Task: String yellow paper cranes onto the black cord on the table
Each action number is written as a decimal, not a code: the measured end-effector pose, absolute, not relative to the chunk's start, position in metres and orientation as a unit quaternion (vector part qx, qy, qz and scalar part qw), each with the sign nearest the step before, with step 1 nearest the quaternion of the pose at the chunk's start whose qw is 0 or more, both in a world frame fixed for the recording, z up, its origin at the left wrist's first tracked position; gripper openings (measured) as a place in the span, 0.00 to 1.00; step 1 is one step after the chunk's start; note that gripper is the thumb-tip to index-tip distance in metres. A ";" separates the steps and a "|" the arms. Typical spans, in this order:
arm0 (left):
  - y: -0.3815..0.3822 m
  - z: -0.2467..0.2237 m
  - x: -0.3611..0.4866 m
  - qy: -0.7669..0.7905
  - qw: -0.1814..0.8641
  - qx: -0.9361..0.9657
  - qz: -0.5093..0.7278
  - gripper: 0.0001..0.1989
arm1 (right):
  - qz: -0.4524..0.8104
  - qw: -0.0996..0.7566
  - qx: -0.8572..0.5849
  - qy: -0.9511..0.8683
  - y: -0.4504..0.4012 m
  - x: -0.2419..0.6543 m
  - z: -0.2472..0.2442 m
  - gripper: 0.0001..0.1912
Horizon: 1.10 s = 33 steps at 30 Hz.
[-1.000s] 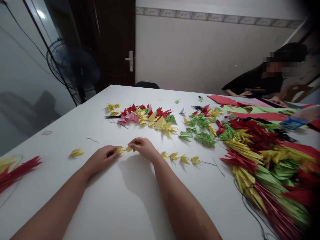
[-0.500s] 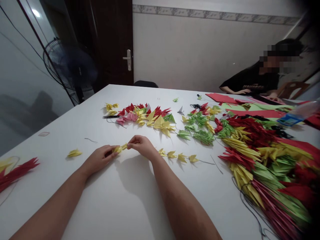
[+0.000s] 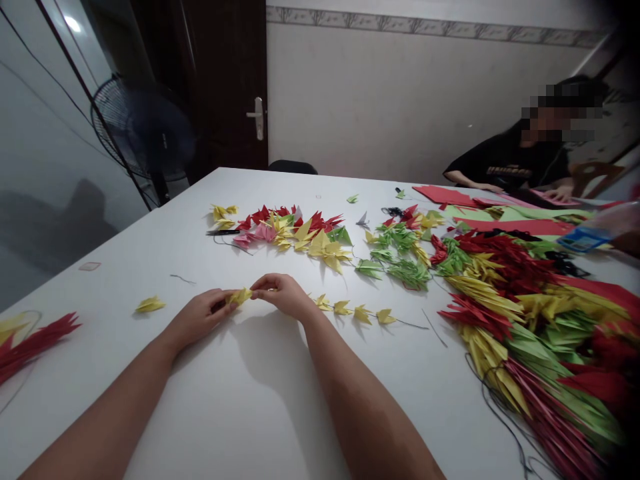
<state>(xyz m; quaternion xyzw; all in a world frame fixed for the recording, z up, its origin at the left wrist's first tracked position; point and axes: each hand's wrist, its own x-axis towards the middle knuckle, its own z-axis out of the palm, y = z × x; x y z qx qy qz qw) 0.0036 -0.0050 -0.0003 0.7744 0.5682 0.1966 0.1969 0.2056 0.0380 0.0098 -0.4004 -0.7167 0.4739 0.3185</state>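
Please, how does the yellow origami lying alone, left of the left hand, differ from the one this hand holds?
The loose yellow origami lies on the white table, while the held yellow origami is in the left hand. The loose yellow origami is fully visible; the held yellow origami is partly hidden. Both have pointed tips.

Matt folded paper point(image 3: 243, 296), smooth tabletop point(image 3: 200, 427)
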 end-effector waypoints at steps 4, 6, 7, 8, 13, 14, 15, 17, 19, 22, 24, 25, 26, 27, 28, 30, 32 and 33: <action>-0.005 -0.001 0.002 0.563 0.201 0.778 0.194 0.22 | 0.470 0.319 -0.406 -0.716 0.038 0.204 0.009 0.06; -0.004 -0.001 0.002 0.563 0.201 0.779 0.192 0.22 | 0.466 0.320 -0.406 -0.718 0.039 0.204 0.008 0.06; -0.004 -0.001 0.002 0.564 0.198 0.779 0.192 0.22 | 0.460 0.321 -0.408 -0.720 0.039 0.203 0.007 0.06; -0.005 -0.001 0.003 0.565 0.195 0.779 0.190 0.22 | 0.452 0.323 -0.410 -0.723 0.039 0.202 0.007 0.06; -0.006 0.001 0.007 0.582 0.161 0.780 0.164 0.22 | 0.420 0.334 -0.421 -0.731 0.039 0.200 0.003 0.05; -0.006 0.001 0.007 0.587 0.153 0.779 0.161 0.22 | 0.417 0.335 -0.423 -0.732 0.038 0.199 0.003 0.05; -0.006 0.000 0.007 0.592 0.145 0.777 0.160 0.22 | 0.412 0.337 -0.424 -0.733 0.038 0.199 0.003 0.05; -0.005 -0.002 0.006 0.598 0.130 0.774 0.163 0.22 | 0.405 0.339 -0.427 -0.734 0.038 0.198 0.003 0.05; -0.004 -0.005 0.004 0.595 0.101 0.778 0.175 0.24 | 0.399 0.341 -0.429 -0.735 0.037 0.198 0.003 0.05; -0.002 -0.009 0.004 0.579 0.042 0.787 0.208 0.26 | 0.389 0.348 -0.431 -0.736 0.036 0.198 0.004 0.06; -0.003 -0.010 0.007 0.566 0.045 0.792 0.223 0.27 | 0.383 0.353 -0.431 -0.736 0.036 0.197 0.004 0.06; -0.003 -0.010 0.009 0.562 0.065 0.794 0.224 0.28 | 0.380 0.357 -0.432 -0.736 0.036 0.197 0.003 0.06; -0.004 -0.009 0.011 0.559 0.091 0.794 0.221 0.29 | 0.377 0.360 -0.432 -0.736 0.036 0.196 0.003 0.06; -0.004 -0.009 0.014 0.559 0.118 0.792 0.216 0.29 | 0.375 0.363 -0.432 -0.736 0.036 0.196 0.003 0.06; -0.004 -0.009 0.016 0.562 0.140 0.787 0.212 0.28 | 0.372 0.366 -0.432 -0.735 0.036 0.196 0.002 0.06; -0.005 -0.008 0.018 0.572 0.165 0.775 0.210 0.28 | 0.369 0.368 -0.431 -0.736 0.035 0.195 0.002 0.06; -0.004 -0.009 0.019 0.573 0.175 0.773 0.209 0.28 | 0.366 0.367 -0.430 -0.739 0.035 0.194 0.002 0.06; -0.004 -0.009 0.019 0.570 0.180 0.774 0.208 0.28 | 0.363 0.367 -0.428 -0.741 0.034 0.194 0.002 0.07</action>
